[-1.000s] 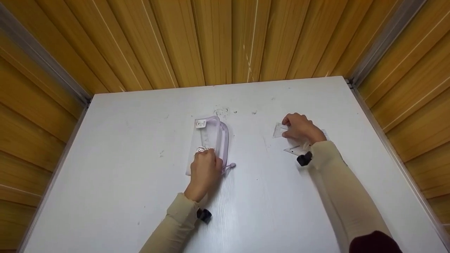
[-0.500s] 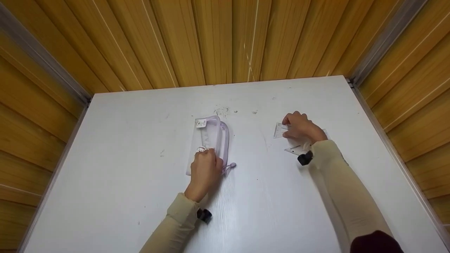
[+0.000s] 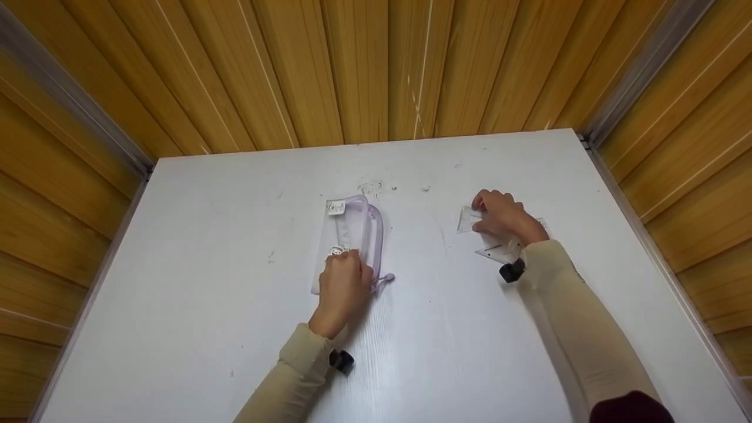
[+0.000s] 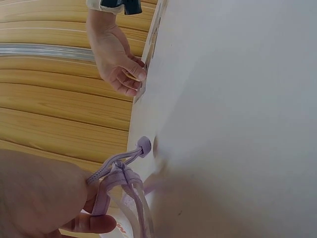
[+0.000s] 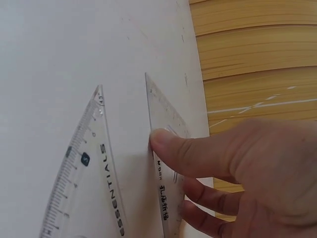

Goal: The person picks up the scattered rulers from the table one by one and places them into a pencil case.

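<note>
Left hand (image 3: 343,282) grips the translucent, lilac-trimmed pouch (image 3: 351,226) beneath it, presumably to steady it; right hand (image 3: 504,216) pinches a clear plastic triangular set square (image 5: 171,198) by opposite edges, thinness likely dictating this, with a second clear plastic triangle (image 5: 81,188) beside that hand.

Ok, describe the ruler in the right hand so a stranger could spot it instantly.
On the white table, go to the right hand, right of the purple-edged pouch. It pinches a clear pointed ruler. Printed Chinese characters set that one apart from the neighbouring ruler, which isn't gripped and reads ESSENTIALS.
</note>
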Motion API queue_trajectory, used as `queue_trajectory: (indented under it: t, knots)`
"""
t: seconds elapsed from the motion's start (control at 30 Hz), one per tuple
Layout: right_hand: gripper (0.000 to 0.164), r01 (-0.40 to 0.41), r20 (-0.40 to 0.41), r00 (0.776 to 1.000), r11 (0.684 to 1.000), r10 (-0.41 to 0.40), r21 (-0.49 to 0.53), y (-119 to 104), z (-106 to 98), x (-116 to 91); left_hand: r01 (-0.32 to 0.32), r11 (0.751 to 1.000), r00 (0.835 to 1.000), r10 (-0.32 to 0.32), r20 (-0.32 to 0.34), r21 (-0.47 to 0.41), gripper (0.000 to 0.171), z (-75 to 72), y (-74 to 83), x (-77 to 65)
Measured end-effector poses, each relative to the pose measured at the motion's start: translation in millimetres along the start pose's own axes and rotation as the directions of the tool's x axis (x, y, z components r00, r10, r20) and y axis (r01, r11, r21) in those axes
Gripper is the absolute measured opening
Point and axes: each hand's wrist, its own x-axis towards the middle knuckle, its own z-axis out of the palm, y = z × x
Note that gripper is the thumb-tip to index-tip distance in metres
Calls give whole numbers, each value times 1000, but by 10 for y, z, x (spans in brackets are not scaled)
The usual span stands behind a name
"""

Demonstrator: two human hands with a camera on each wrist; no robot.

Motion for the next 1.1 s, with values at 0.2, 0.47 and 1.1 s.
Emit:
queue_trajectory:
  t: [0.2,0.47,1.1]
  knots:
    - [42,-14,-80,997,994,23,107,73,25,-17,-22,1000,999,21,-27,-8,10,3,0,-9]
    - [31,2,-149,988,984,25,178,162,-5,-14,-2,1000,1000,2,-2,-17,10,-10,-1,-7]
    - [25,13,-230,972,974,40,227,233,-52,-44,-28,999,999,27,-31,-31,12,-6,-8,-16]
